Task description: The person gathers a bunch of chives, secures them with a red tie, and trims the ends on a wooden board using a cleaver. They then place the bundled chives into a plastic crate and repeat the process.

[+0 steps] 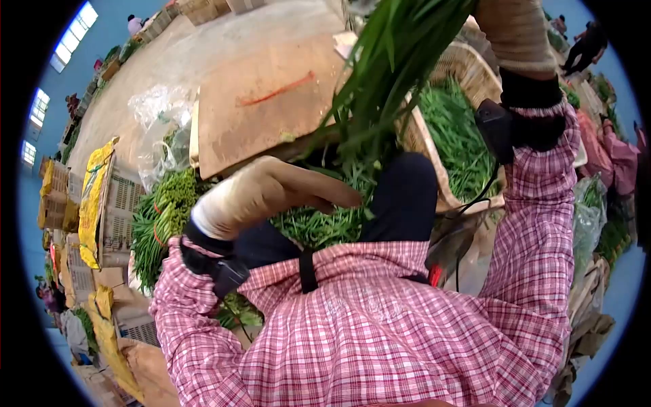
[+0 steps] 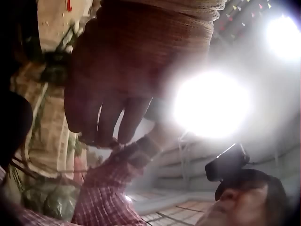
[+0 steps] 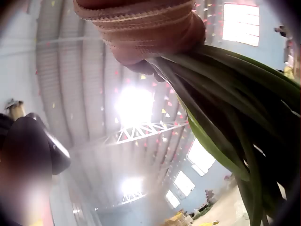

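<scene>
A bunch of long green leaves (image 1: 400, 61) hangs from my raised right hand (image 1: 519, 37) at the top of the head view. In the right wrist view the gloved right hand (image 3: 150, 35) grips the leaves (image 3: 225, 103) with curled fingers. My gloved left hand (image 1: 278, 190) is over the lap, fingers extended and holding nothing. Loose greens (image 1: 319, 227) lie between the knees, below that hand. In the left wrist view the left hand's fingers (image 2: 110, 115) are slightly apart.
A wooden board (image 1: 271, 102) lies ahead. A wicker basket (image 1: 441, 173) of green leaves stands to the right of the knees. Banded green bundles (image 1: 166, 217) and clear plastic (image 1: 159, 129) are at the left, with yellow-covered crates (image 1: 98, 203) farther out.
</scene>
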{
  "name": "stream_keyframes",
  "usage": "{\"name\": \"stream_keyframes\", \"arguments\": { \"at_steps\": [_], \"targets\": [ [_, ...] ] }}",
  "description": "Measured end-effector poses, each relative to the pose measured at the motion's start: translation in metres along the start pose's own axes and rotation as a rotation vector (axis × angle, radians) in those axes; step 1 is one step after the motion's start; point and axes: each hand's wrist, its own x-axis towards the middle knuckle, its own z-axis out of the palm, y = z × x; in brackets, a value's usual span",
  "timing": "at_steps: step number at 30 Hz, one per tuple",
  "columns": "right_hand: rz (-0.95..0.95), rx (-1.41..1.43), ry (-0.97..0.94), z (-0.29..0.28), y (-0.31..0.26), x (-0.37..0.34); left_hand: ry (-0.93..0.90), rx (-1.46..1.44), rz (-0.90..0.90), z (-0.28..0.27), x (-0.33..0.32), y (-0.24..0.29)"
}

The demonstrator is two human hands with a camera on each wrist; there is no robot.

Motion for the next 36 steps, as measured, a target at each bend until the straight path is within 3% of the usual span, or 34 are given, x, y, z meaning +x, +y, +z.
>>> {"name": "stream_keyframes", "arguments": {
  "at_steps": [1, 2, 3, 5, 6, 7, 9, 10, 12, 13, 15, 17, 18, 19, 21, 23, 28, 31, 33, 36],
  "targets": [
    [-0.626, -0.704, 0.067, 0.001, -0.006, 0.019, -0.086, -0.082, 0.103, 0.008, 0.014, -0.002],
    [-0.595, -0.868, 0.114, 0.003, -0.026, 0.035, -0.338, -0.355, 0.421, 0.008, 0.036, -0.018],
    [-0.468, -0.198, 0.095, 0.009, -0.022, 0.040, -0.269, -0.337, 0.385, 0.011, 0.044, -0.018],
    [-0.590, -0.164, 0.017, 0.027, -0.043, 0.024, -0.262, -0.424, 0.368, 0.016, 0.058, -0.003],
    [-0.649, -0.120, -0.078, 0.040, -0.061, 0.003, -0.252, -0.680, 0.522, 0.021, 0.062, -0.009],
    [-0.696, -0.069, -0.178, 0.053, -0.078, -0.023, -0.238, -0.669, 0.537, 0.015, 0.056, -0.018],
    [-0.753, 0.058, -0.383, 0.079, -0.097, -0.065, 0.122, -0.644, 0.442, 0.000, 0.038, -0.054],
    [-0.739, 0.096, -0.385, 0.089, -0.096, -0.078, 0.307, -0.643, 0.379, -0.004, 0.027, -0.075],
    [-0.562, 0.113, -0.605, 0.091, -0.095, -0.104, 0.667, -0.653, 0.220, 0.005, 0.011, -0.104],
    [-0.471, 0.124, -0.721, 0.092, -0.095, -0.119, 0.524, -0.611, 0.237, 0.013, 0.007, -0.087],
    [-0.306, 0.141, -0.955, 0.096, -0.093, -0.149, 0.515, -0.821, 0.444, 0.001, 0.017, -0.122],
    [0.305, 0.489, -0.734, 0.110, -0.081, -0.183, 0.542, -1.085, 0.376, -0.024, 0.014, -0.188],
    [0.838, 0.511, -0.556, 0.115, -0.083, -0.229, 0.461, -1.153, 0.361, -0.026, 0.013, -0.201],
    [1.213, 0.535, -0.461, 0.129, -0.078, -0.256, 0.477, -1.189, 0.395, -0.031, 0.014, -0.217],
    [1.673, 0.855, -0.505, 0.140, -0.070, -0.270, 0.497, -1.168, 0.421, -0.030, 0.018, -0.228],
    [1.621, 0.819, -0.593, 0.154, -0.066, -0.283, 0.616, -1.244, 0.348, -0.031, 0.021, -0.240],
    [1.720, 0.830, -0.570, 0.167, -0.065, -0.275, 0.674, -1.346, 0.305, -0.032, 0.020, -0.256],
    [1.533, 0.621, -0.641, 0.172, -0.066, -0.270, 0.518, -1.343, 0.418, -0.033, 0.023, -0.262],
    [1.527, 0.531, -0.680, 0.176, -0.072, -0.271, 0.566, -1.422, 0.414, -0.032, 0.024, -0.271],
    [1.494, 0.358, -0.712, 0.187, -0.082, -0.262, 0.630, -1.209, 0.397, -0.033, 0.023, -0.257]
  ]
}}
